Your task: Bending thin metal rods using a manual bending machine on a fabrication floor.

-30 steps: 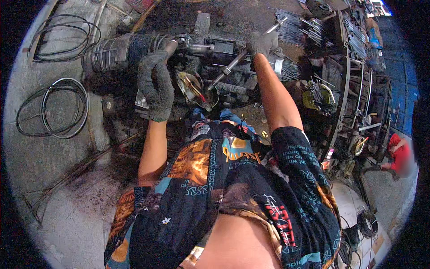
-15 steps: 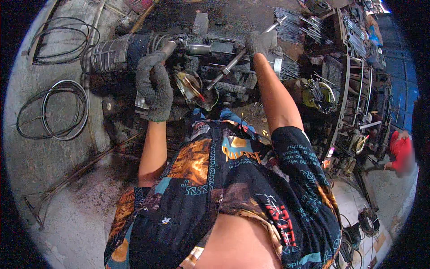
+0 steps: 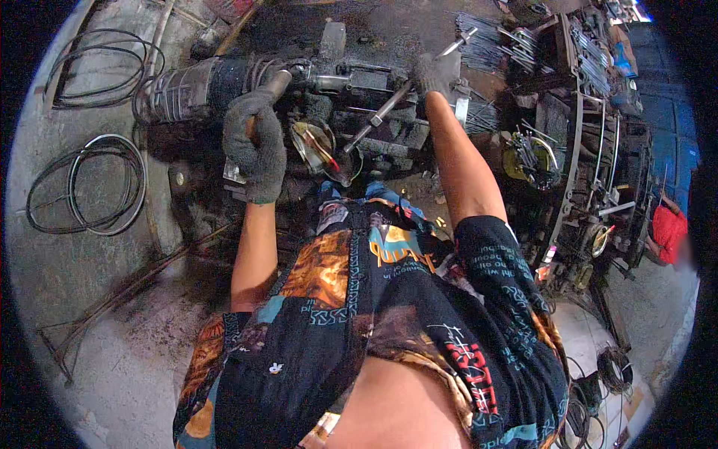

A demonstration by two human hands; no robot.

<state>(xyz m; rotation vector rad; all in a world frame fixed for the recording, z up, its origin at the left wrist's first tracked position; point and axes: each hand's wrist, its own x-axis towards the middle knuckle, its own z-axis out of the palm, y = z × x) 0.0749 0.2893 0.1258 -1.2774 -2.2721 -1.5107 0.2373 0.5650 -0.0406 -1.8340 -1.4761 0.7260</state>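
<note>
My left hand, in a grey knit glove, is closed around a metal pipe-like handle at the machine's left side. My right hand, also gloved, wraps the middle of a long steel lever bar, which slants from near my waist up to the far right. The right fingers are partly blurred and dark. Between my hands lies the dark, greasy machine, with a shiny metal cylinder along its line. Closer to me sits a cut-open container with something red-tipped in it.
A large ribbed motor is at the machine's left end. Bundles of thin metal rods lie at the far right, beside a yellowish container of rods and a metal rack. Cable loops hang on the left wall. A person in red is at the far right.
My hands keep the same grips, with only a very slight shift. At the right edge, the person in red has changed posture, and an arm shows higher up.
</note>
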